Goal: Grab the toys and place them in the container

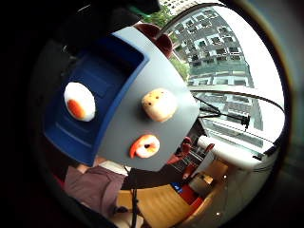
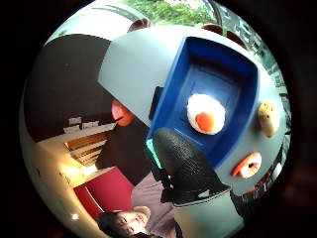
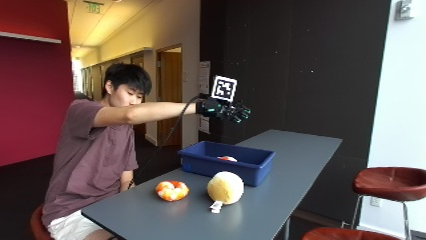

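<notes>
Toys remain on the long grey table (image 3: pixel 279 165): a round pale-yellow plush ball with a small white tag (image 3: pixel 225 187) sits just beside the near wall of the blue rectangular plastic container (image 3: pixel 226 161), and an orange-and-white curled plush shrimp (image 3: pixel 172 190) lies near it, closer to the seated person. A white-and-orange plush fried egg (image 2: pixel 205 113) already rests flat on the container's floor.

The black-gloved right hand (image 3: pixel 224 110) hangs high above the container at the end of an outstretched arm, fingers spread and relaxed, holding nothing; the thumb-side palm view shows one gloved finger (image 2: pixel 181 161) sticking out with nothing in its curl.

Both remaining toys look soft, light and squashy, so neither seems likely to break or slip. The ball probably wants a wide grasp from above, fingers spread over its crown and closing round its sides, since it could roll if nudged. The shrimp is lower and flatter; pinching across its curled body should work. Either one should drop safely into the container, which has room beside the egg.
</notes>
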